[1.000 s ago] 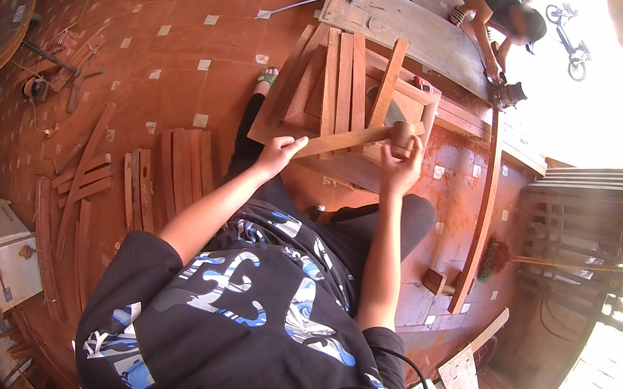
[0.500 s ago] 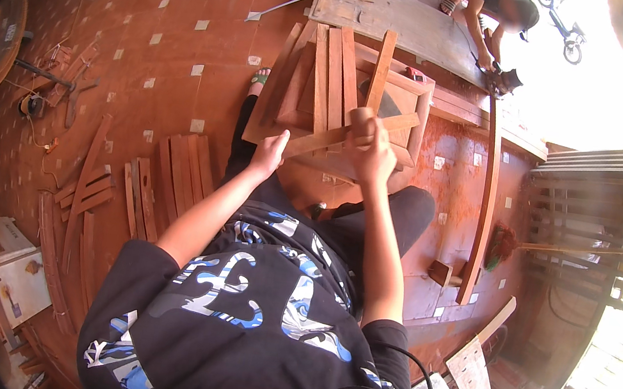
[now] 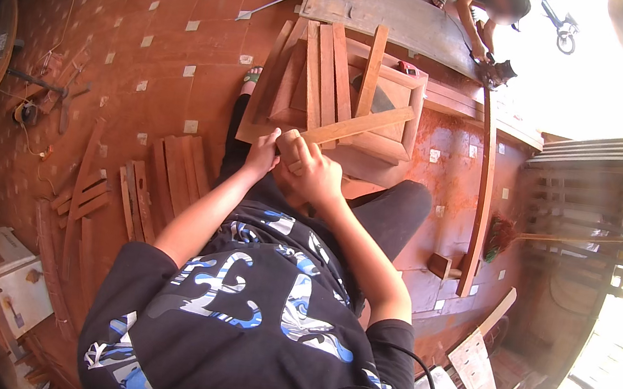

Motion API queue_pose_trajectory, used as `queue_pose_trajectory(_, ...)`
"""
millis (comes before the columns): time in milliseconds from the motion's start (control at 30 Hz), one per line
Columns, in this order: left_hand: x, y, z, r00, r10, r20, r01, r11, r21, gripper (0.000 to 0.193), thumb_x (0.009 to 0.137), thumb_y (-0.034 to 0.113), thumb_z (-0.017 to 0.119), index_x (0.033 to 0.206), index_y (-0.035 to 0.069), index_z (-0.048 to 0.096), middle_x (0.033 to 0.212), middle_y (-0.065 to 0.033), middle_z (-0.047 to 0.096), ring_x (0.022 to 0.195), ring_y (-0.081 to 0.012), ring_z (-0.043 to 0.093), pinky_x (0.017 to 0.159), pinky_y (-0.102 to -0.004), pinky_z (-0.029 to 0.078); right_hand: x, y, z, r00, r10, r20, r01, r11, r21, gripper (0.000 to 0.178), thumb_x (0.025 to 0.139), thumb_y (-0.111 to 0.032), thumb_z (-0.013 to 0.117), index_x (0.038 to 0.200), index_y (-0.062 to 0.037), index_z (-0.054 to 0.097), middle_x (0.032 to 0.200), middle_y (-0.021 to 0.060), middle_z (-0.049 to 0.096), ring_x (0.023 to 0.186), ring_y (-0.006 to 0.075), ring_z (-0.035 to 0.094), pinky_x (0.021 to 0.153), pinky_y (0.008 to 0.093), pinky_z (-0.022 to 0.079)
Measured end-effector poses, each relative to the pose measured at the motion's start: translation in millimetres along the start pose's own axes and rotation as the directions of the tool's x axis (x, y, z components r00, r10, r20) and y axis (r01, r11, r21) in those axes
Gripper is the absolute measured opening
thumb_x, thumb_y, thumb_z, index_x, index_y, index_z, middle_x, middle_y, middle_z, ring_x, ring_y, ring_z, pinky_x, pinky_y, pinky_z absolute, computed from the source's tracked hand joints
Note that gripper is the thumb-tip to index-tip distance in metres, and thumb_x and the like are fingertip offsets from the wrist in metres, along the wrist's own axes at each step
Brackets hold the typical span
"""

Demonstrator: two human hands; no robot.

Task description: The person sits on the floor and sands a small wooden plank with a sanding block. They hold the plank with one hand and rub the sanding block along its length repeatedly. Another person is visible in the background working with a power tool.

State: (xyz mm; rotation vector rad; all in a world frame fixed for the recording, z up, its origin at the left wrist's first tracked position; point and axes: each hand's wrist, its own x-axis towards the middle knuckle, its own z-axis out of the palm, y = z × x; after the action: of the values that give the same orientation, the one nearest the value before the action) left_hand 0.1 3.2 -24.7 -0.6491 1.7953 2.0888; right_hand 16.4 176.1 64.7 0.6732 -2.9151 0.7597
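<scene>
A wooden slat point(image 3: 360, 126) slants in front of me, its far end resting over a framed wooden panel point(image 3: 416, 102). My left hand point(image 3: 260, 155) is closed round the slat's near end. My right hand point(image 3: 316, 170) grips a rounded tan block point(image 3: 287, 142) against the slat, right beside my left hand; its underside is hidden. On the panel lie several more slats point(image 3: 328, 71), pointing away from me, and a small red tool point(image 3: 407, 68) near the far right corner.
Loose boards point(image 3: 181, 166) lie on the tiled floor to my left. A long beam point(image 3: 482, 193) stretches along my right, near a broom point(image 3: 501, 237). At the far right a co-worker point(image 3: 476, 19) bends over a power tool point(image 3: 494, 71) by a long plank point(image 3: 396, 29).
My right hand has slid the tan block down the slat toward me, from its middle to the near end. My left hand still grips that end, shifted slightly left.
</scene>
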Motion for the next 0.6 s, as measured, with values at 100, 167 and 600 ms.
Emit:
queue_pose_trajectory(100, -1.7, 3.9, 7.5, 0.993, -0.018, -0.117, 0.025, 0.998, 0.06, 0.049, 0.105, 0.049, 0.047, 0.074, 0.012, 0.048, 0.054, 0.0024, 0.041, 0.039, -0.0112, 0.046, 0.035, -0.0274, 0.032, 7.8, 20.7, -12.0, 0.995, 0.101, -0.012, -0.1, 0.994, 0.033, 0.062, 0.078, -0.04, 0.076, 0.128, -0.0091, 0.058, 0.105, 0.0166, 0.072, 0.079, 0.0342, 0.074, 0.064, 0.0432, 0.059)
queue_pose_trajectory(167, -7.1, 12.3, 9.8, 0.996, -0.028, -0.088, 0.031, 0.999, 0.039, 0.048, 0.106, 0.047, 0.046, 0.073, 0.012, 0.048, 0.053, 0.0025, 0.04, 0.039, -0.0113, 0.045, 0.035, -0.0277, 0.033, 19.3, 49.0, -17.3, 0.984, 0.079, -0.156, -0.093, 0.992, -0.084, 0.06, 0.078, -0.04, 0.075, 0.127, -0.0092, 0.056, 0.098, 0.0149, 0.072, 0.075, 0.0338, 0.073, 0.059, 0.0446, 0.058)
queue_pose_trajectory(600, -6.3, 8.4, 10.7, 0.994, 0.076, -0.072, -0.075, 0.997, 0.024, 0.047, 0.106, 0.041, 0.047, 0.073, 0.008, 0.049, 0.054, 0.0, 0.041, 0.039, -0.0129, 0.044, 0.038, -0.0298, 0.036, 17.4, 73.9, -13.1, 0.884, 0.374, -0.28, -0.376, 0.925, 0.048, 0.07, 0.079, -0.043, 0.077, 0.132, -0.0038, 0.052, 0.09, 0.0198, 0.072, 0.071, 0.0393, 0.071, 0.061, 0.0472, 0.058)
